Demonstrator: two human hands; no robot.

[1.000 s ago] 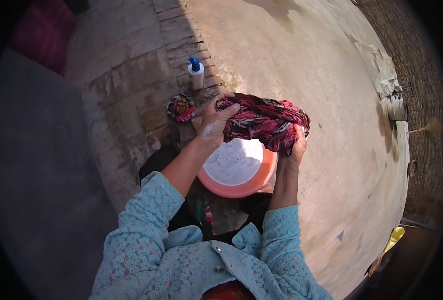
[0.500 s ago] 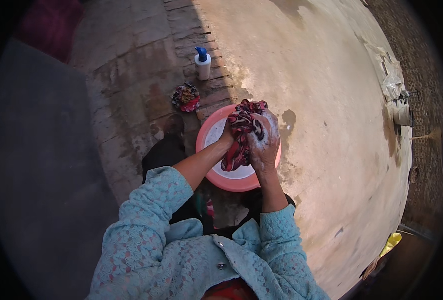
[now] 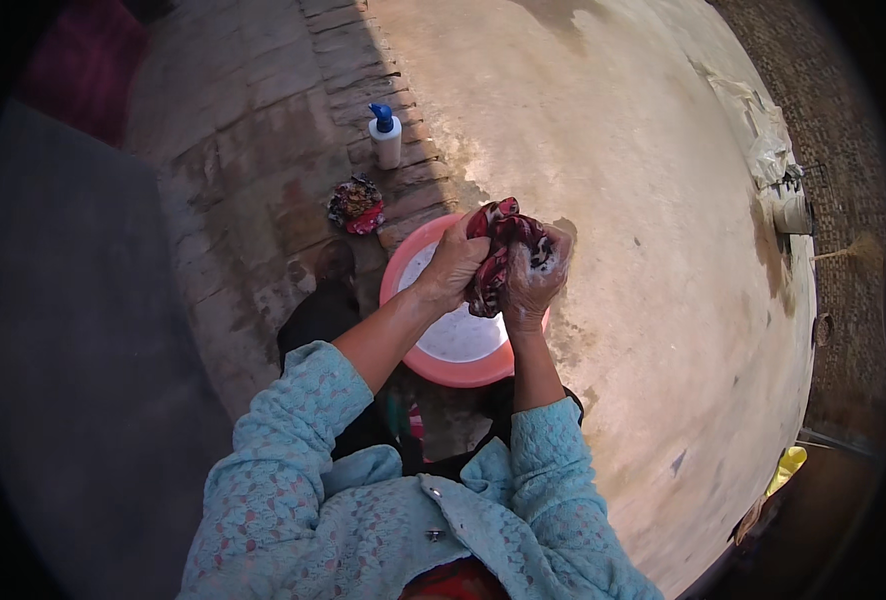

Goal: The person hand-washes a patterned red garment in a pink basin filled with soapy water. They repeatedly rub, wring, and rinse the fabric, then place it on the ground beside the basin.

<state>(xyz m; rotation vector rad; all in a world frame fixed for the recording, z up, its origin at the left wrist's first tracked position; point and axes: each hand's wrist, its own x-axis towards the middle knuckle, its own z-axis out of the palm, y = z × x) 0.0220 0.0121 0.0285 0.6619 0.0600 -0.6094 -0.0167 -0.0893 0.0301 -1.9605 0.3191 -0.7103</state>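
Bunched between my hands is a wet, dark red and black patterned cloth (image 3: 491,268), held up over a pink basin (image 3: 461,374). My left hand (image 3: 453,264) is closed on the cloth's left side, thumb toward its upper end. On the other side my right hand (image 3: 540,272) grips it in a fist, with white suds on the fingers. Whitish soapy water (image 3: 455,335) fills the basin below. The cloth's exact kind is not clear from its crumpled shape.
A white bottle with a blue pump top (image 3: 386,137) stands on the brick strip beyond the basin. Nearer and to its left lies a crumpled multicoloured cloth (image 3: 357,205). A pale bucket (image 3: 791,214) stands at the far right, beside a broom (image 3: 858,248).
My left hand has come up and round onto the cloth's near left side, showing its back. The cloth is bunched tighter, and my right hand has curled into a fist around it.
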